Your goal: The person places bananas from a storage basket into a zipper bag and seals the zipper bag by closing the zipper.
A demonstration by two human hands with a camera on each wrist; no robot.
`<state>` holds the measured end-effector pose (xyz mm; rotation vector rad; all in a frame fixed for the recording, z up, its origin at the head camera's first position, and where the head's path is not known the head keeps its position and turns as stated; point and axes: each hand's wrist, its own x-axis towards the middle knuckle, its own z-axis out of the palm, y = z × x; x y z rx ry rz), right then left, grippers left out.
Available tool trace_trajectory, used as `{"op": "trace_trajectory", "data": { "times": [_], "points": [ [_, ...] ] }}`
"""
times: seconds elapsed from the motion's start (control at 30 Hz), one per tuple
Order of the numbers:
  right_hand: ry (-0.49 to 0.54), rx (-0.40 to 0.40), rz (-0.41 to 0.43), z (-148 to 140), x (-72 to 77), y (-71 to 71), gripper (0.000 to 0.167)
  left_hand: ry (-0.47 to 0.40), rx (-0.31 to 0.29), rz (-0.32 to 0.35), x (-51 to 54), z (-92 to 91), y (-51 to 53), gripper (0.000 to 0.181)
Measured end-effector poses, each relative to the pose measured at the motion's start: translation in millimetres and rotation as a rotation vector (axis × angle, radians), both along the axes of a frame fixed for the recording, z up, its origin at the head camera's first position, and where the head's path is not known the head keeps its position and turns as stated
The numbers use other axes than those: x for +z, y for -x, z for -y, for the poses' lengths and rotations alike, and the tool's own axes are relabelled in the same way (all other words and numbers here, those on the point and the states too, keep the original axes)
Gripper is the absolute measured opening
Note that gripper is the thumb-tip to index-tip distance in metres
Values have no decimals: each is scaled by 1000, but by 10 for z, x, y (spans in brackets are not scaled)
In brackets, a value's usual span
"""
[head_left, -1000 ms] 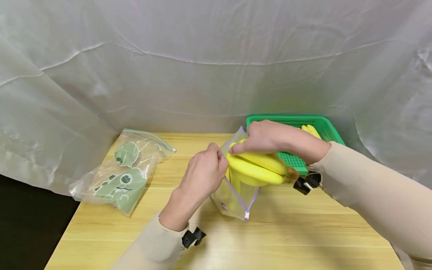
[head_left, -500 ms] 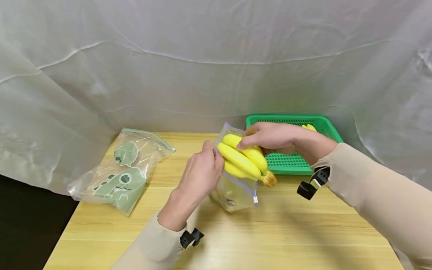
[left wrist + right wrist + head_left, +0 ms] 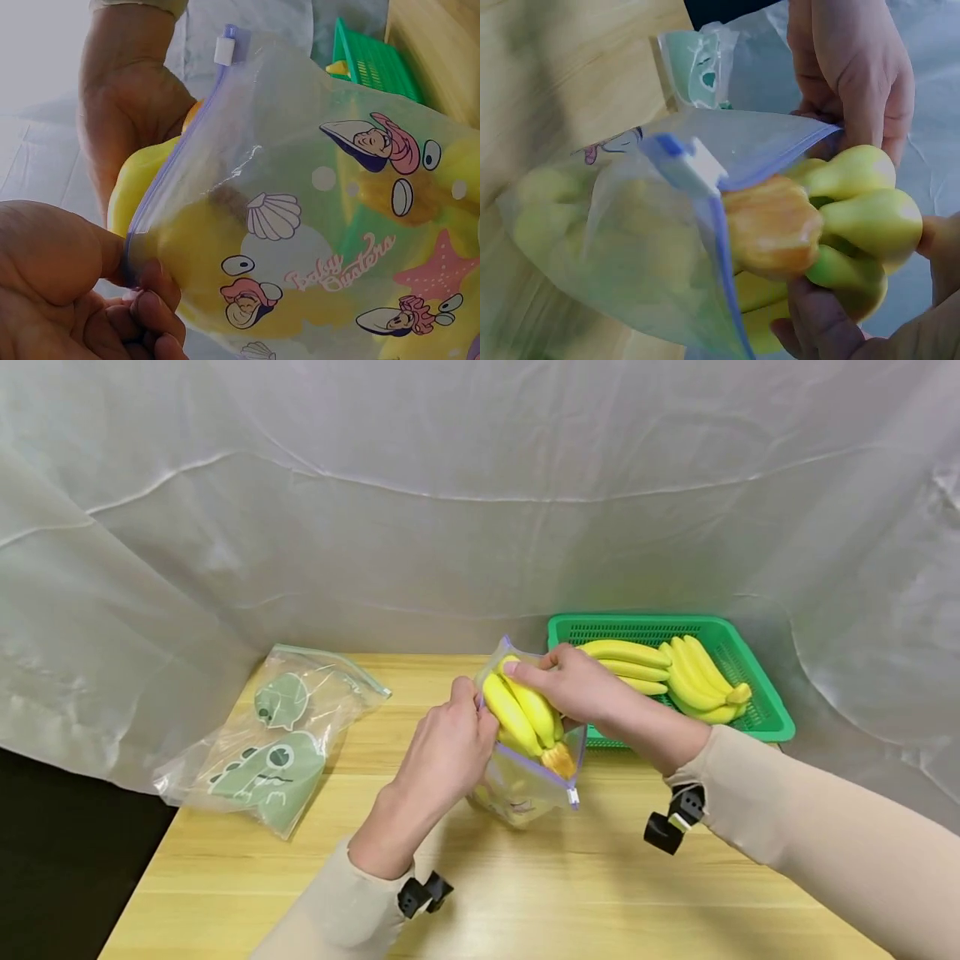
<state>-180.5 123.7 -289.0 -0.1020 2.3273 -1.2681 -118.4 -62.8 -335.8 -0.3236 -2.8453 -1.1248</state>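
Note:
My left hand [image 3: 442, 743] pinches the rim of a clear zip bag [image 3: 292, 225] with a purple edge, a white slider and printed shells and a starfish. In the mouth of that bag sits a bunch of bananas [image 3: 525, 706], its brown stem end [image 3: 772, 229] pointing down toward the slider side. My right hand [image 3: 577, 685] grips this bunch, thumb on top and fingers around its far side. More yellow fruit shows blurred through the plastic lower in the bag in the right wrist view.
Behind my right hand stands a green basket [image 3: 780, 727] holding more banana bunches [image 3: 701, 677]. On the table's left lies another clear zip bag [image 3: 262, 760] with a green dinosaur print. A grey sheet [image 3: 480, 543] hangs along the back of the wooden table [image 3: 600, 893].
The banana bunch has swung its stem end left and down and sits deeper in the bag's mouth. My right hand followed it leftward, uncovering bananas in the basket. My left hand keeps its hold.

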Motion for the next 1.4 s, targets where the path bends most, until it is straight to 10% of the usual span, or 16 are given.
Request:
{"op": "trace_trajectory", "data": {
  "times": [0.2, 0.4, 0.67, 1.07, 1.23, 1.4],
  "points": [
    [-42, -26, -60, 69, -190, -17, 67, 7, 15, -31, 9, 34, 15, 7],
    [-190, 121, -151, 171, -282, -74, 80, 2, 12, -17, 1, 72, 32, 7],
    [-315, 353, -344, 237, -235, -42, 58, -31, 48, 75, -31, 119, 13, 9],
    [-407, 431, -362, 131, -225, 18, 30, -71, 92, 153, 32, 214, -12, 10],
    [-486, 371, -570, 94, -215, -60, 15, -40, 130, 142, 35, 260, 3, 11],
    [-499, 129, -728, -25, -194, -120, 28, 0, 148, 125, 39, 317, 30, 11]
  ]
}}
